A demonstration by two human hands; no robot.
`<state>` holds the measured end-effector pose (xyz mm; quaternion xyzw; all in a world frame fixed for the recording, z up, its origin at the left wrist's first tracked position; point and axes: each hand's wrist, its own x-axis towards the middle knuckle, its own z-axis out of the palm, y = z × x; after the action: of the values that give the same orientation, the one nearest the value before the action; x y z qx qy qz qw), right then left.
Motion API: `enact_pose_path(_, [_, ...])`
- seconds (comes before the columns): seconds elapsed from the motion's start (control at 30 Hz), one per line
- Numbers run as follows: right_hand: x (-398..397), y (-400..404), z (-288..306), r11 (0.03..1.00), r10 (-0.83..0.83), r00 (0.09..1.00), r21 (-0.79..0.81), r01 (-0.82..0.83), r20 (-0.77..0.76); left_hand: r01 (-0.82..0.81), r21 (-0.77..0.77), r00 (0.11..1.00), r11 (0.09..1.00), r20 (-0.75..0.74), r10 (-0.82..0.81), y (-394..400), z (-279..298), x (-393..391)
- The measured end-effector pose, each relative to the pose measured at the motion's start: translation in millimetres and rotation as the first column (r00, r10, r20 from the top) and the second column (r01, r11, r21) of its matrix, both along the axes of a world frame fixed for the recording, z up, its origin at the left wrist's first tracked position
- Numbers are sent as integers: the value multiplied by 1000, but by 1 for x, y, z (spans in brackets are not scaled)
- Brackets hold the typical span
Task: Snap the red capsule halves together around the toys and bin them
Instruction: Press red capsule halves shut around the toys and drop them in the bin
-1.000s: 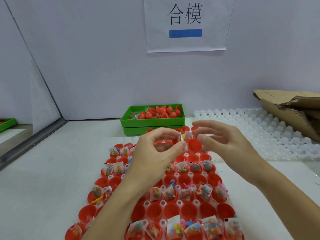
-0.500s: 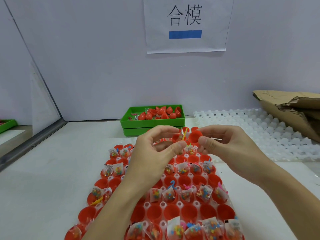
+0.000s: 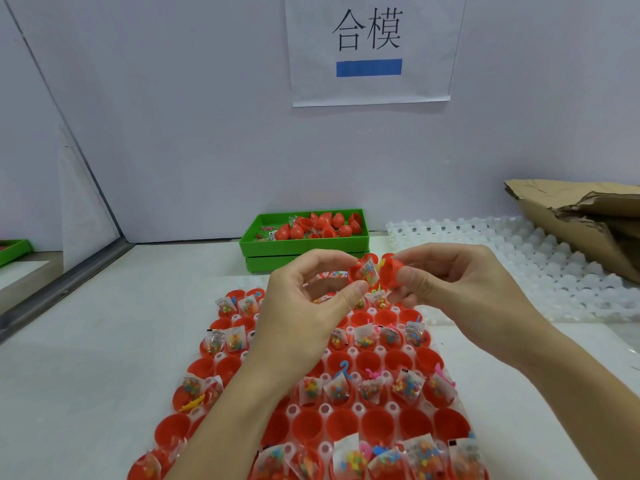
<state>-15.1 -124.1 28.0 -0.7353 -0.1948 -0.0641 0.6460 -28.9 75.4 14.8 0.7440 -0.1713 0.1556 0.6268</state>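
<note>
My left hand pinches a red capsule half with a clear toy packet of coloured bits sticking out of it. My right hand pinches a second red half right beside it, the two open rims facing each other and a small gap between them. Both hands are raised above the far end of a white tray holding rows of red halves, several filled with toy packets. The green bin with closed red capsules stands behind the tray.
A white moulded tray without capsules lies at the right. Crumpled brown cardboard lies at the far right. A paper sign hangs on the back wall. A second green bin shows at the left edge.
Both hands rose from the tray's far end with a capsule half each. The halves have come closer together, with the toy packet between them.
</note>
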Motion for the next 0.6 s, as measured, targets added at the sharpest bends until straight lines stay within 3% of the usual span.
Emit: enact_pose_path(0.6, [-4,5,0,1000,-1,996,-31,4,94,-29,92,1000,995,13,28,-6,2,-6])
